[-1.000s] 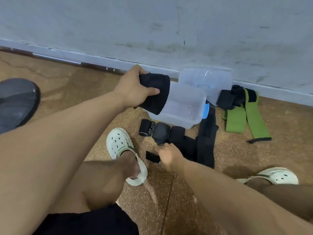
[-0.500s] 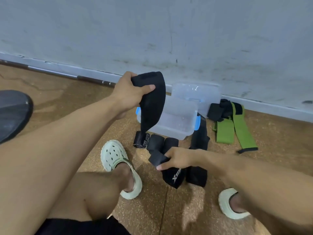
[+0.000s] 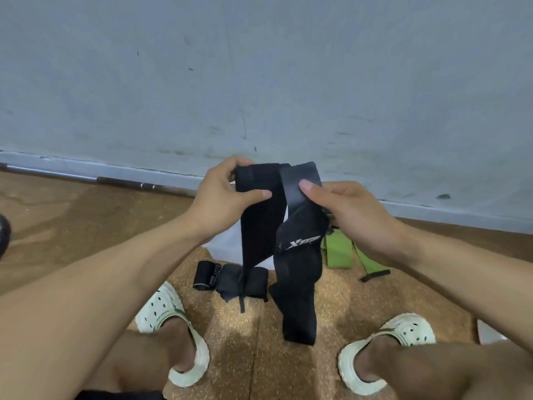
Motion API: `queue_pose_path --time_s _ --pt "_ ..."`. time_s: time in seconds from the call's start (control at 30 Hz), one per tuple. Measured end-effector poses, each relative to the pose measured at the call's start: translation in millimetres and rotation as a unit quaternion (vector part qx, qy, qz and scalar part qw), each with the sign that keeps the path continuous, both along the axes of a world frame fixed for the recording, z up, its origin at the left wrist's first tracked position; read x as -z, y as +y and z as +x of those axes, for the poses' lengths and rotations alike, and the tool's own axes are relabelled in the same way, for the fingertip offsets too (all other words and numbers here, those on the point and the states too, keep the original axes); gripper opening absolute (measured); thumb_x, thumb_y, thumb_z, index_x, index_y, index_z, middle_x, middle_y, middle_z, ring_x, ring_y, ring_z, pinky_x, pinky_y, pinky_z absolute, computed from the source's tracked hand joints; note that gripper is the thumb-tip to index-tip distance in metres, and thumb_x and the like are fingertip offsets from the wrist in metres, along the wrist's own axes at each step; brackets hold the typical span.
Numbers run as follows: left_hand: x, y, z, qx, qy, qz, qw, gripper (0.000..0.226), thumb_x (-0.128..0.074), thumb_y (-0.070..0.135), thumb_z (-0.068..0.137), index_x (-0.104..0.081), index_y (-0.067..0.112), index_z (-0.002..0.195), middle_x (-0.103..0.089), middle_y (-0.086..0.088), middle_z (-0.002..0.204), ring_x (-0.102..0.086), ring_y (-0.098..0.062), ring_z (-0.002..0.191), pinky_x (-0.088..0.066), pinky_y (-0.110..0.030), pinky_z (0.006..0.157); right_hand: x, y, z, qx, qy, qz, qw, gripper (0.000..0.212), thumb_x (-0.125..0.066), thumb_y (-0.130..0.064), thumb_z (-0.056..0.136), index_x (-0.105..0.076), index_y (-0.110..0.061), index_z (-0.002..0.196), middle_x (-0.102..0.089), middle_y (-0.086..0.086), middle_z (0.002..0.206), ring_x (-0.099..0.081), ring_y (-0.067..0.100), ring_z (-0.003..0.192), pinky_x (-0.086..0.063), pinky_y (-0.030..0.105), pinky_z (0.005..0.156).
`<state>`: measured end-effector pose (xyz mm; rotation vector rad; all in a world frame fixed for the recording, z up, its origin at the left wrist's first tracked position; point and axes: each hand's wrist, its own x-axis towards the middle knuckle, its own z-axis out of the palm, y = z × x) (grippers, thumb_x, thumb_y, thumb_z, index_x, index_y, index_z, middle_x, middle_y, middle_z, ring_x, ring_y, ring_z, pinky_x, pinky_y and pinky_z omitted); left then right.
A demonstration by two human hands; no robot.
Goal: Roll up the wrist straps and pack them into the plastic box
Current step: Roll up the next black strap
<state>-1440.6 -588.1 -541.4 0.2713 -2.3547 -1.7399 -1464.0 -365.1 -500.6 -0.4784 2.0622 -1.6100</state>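
Observation:
My left hand pinches the top of a plain black wrist strap that hangs down in front of me. Beside it my right hand grips the top of a second black strap with a white logo, which hangs lower and twists. Both are held up close together, above the floor. The clear plastic box is mostly hidden behind the straps and my left wrist. On the floor below lie rolled black straps, and green straps lie to the right.
A grey wall rises just behind the box, with a metal bar along its base at left. My feet in white clogs rest on the cork-coloured floor on both sides.
My right hand has lifted the logo strap from the floor up beside the left hand's strap. Both hands have come together at the middle, and the view has tilted up.

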Motion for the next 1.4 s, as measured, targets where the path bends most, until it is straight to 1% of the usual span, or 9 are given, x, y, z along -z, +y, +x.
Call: queue_pose_path --time_s 0.1,0.23,0.33,0.57,0.83,0.97,1.13,1.3,1.4 --pt "-3.7 14.8 0.0 -0.023 0.022 -0.007 0.999 0.037 -0.087 0.011 0.077 -0.066 0.018 0.107 -0.075 0.004 0.1 -0.07 -0.012 0.096 -0.058 -0.023 0.08 4.1 -4.1 -4.0 0.046 0.0 -0.02 0.999 0.009 -0.065 -0.021 0.1 -0.072 -0.018 0.106 -0.08 0.006 0.097 -0.077 0.022 0.087 -0.057 0.033 0.075" --pt "-3.4 30.5 -1.5 -0.052 0.043 -0.007 0.998 0.039 -0.086 0.007 0.076 -0.065 0.018 0.107 -0.073 0.003 0.097 -0.068 -0.004 0.081 -0.054 -0.016 0.071 10.1 -6.7 -11.2 0.114 -0.017 -0.048 0.992 0.008 -0.069 -0.022 0.098 -0.074 -0.015 0.099 -0.076 0.02 0.098 -0.075 0.03 0.086 -0.057 0.045 0.085" --pt "-2.0 39.5 -3.2 -0.051 0.058 -0.019 0.997 0.038 -0.081 0.001 0.077 -0.064 0.023 0.102 -0.071 0.011 0.088 -0.061 0.006 0.072 -0.045 -0.008 0.064 10.9 -9.7 -12.5 0.119 -0.047 -0.049 0.991 0.023 -0.069 -0.027 0.097 -0.072 -0.004 0.097 -0.073 0.026 0.103 -0.068 0.027 0.081 -0.056 0.042 0.08" --pt "-1.4 50.0 -6.1 -0.037 0.078 -0.033 0.996 0.035 -0.081 0.009 0.082 -0.062 0.033 0.099 -0.07 0.021 0.087 -0.063 0.004 0.075 -0.045 -0.009 0.064 12.2 -15.3 -16.5 0.115 -0.051 -0.046 0.991 0.022 -0.067 -0.029 0.099 -0.075 -0.013 0.084 -0.078 0.007 0.086 -0.073 0.014 0.076 -0.057 0.024 0.071" --pt "-1.7 52.6 -6.8 -0.006 0.073 -0.029 0.997 0.03 -0.082 0.008 0.083 -0.064 0.028 0.097 -0.072 0.01 0.083 -0.062 0.0 0.071 -0.046 -0.011 0.063 9.3 -12.0 -22.6 0.207 -0.04 0.024 0.977 0.033 -0.084 -0.048 0.078 -0.069 -0.018 0.081 -0.071 -0.003 0.077 -0.064 0.001 0.064 -0.05 0.016 0.059" --pt "-2.4 51.0 -3.0 0.037 0.049 -0.013 0.998 0.026 -0.081 0.011 0.085 -0.066 0.024 0.102 -0.075 0.007 0.091 -0.069 -0.007 0.083 -0.053 -0.016 0.071 7.4 -3.0 -30.1 0.171 -0.081 0.029 0.981 0.052 -0.088 -0.046 0.073 -0.065 -0.026 0.115 -0.071 -0.008 0.103 -0.071 0.004 0.087 -0.05 0.017 0.063" --pt "-3.4 47.1 2.1 0.14 -0.028 0.052 0.988 0.044 -0.056 -0.016 0.088 -0.063 0.014 0.119 -0.073 -0.002 0.101 -0.07 -0.007 0.092 -0.055 -0.021 0.078 8.6 4.1 -35.9 0.137 -0.094 -0.037 0.985 0.028 -0.088 -0.029 0.077 -0.079 -0.014 0.099 -0.079 0.001 0.094 -0.075 0.012 0.085 -0.055 0.02 0.068" --pt "-3.7 60.2 5.3 0.119 -0.038 0.142 0.982 0.033 -0.074 0.025 0.088 -0.067 0.014 0.119 -0.076 -0.006 0.104 -0.073 -0.019 0.101 -0.057 -0.034 0.088 5.1 5.2 -34.9 0.135 -0.105 -0.062 0.983 0.028 -0.089 -0.021 0.076 -0.077 -0.008 0.098 -0.075 0.001 0.082 -0.073 0.013 0.073 -0.055 0.021 0.06" --pt "-1.9 62.0 1.9 0.1 -0.04 0.139 0.984 0.02 -0.068 0.021 0.097 -0.067 0.015 0.116 -0.077 -0.006 0.105 -0.072 -0.022 0.104 -0.056 -0.04 0.095 3.3 3.2 -32.5 0.127 -0.075 -0.075 0.986 0.025 -0.086 -0.018 0.081 -0.075 -0.012 0.102 -0.075 0.005 0.088 -0.073 0.014 0.073 -0.057 0.021 0.062"
